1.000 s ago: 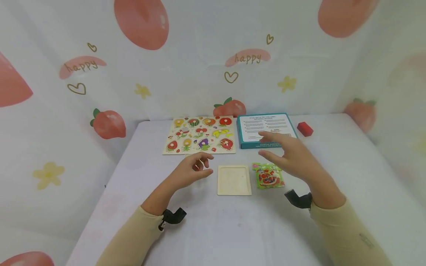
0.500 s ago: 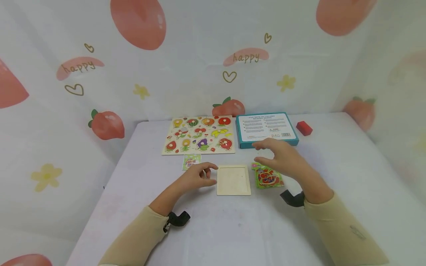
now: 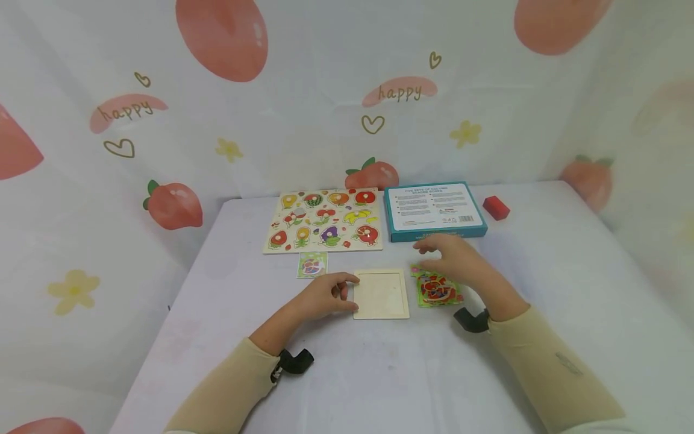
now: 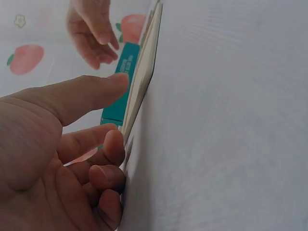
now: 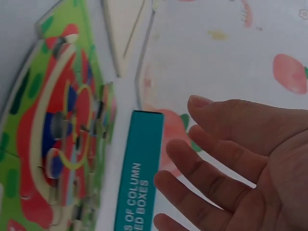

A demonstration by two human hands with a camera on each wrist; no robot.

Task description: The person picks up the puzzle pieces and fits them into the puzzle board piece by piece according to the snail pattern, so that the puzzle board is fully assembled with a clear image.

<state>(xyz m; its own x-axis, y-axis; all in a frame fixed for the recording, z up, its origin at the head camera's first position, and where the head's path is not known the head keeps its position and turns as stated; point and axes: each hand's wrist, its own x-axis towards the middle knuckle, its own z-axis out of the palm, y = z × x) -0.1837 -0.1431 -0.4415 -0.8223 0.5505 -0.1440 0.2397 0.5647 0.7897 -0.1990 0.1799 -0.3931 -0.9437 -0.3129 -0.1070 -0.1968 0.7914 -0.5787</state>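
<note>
My left hand (image 3: 326, 296) is at the left edge of a square wooden puzzle tray (image 3: 381, 294), its thumb and index fingertips at that edge, spread apart. The left wrist view shows the tray (image 4: 144, 72) nearly edge-on beyond the thumb; whether the fingertips press on it I cannot tell. My right hand (image 3: 452, 259) hovers with bent, parted fingers over a pile of colourful green-and-red jigsaw pieces (image 3: 437, 290), covering part of it. In the right wrist view, nothing lies between the fingers of that hand (image 5: 231, 168), and the pieces (image 5: 62, 134) are apart from it.
A fruit peg puzzle board (image 3: 323, 220) lies at the back left, with a small picture card (image 3: 312, 265) before it. A teal-and-white box (image 3: 435, 211) is at the back right, beside a red block (image 3: 496, 208). White cloth (image 3: 347, 386) covers the table.
My left hand has moved right and towards me to the tray's left edge, uncovering the picture card. My right hand has come down and left from over the box to the jigsaw pieces.
</note>
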